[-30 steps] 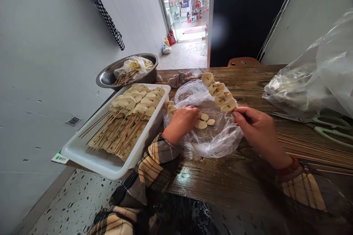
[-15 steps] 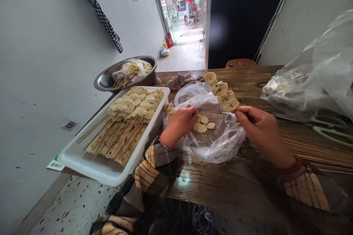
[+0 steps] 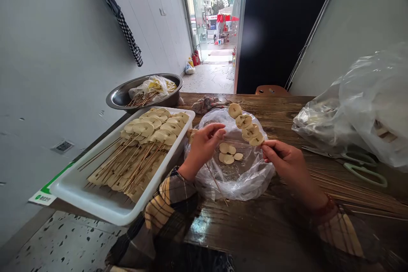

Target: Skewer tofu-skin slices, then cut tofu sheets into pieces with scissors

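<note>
My right hand point(image 3: 285, 159) pinches the lower end of a skewer of pale round slices point(image 3: 245, 124), holding it tilted above the bag. Several slices are threaded on it in folds. My left hand point(image 3: 204, 146) hovers just left of it, thumb and fingers apart with nothing seen between them. Below, loose round slices point(image 3: 228, 159) lie on a clear plastic bag point(image 3: 248, 187) spread on the table. Another skewer point(image 3: 217, 183) passes beneath my left hand, which hides its middle; pale slices show beyond the hand.
A white tray point(image 3: 92, 208) piled with filled skewers stands at left, a metal basin point(image 3: 119, 95) with bagged sticks behind it. Right are scissors point(image 3: 365, 172), bare sticks point(image 3: 334, 189) and a large plastic bag point(image 3: 360, 106). A cloth point(image 3: 208, 104) lies at the back.
My left hand has lifted off the loose slices and opened, rising towards the skewer. My right hand still holds the skewer. The camera view has tipped up slightly.
</note>
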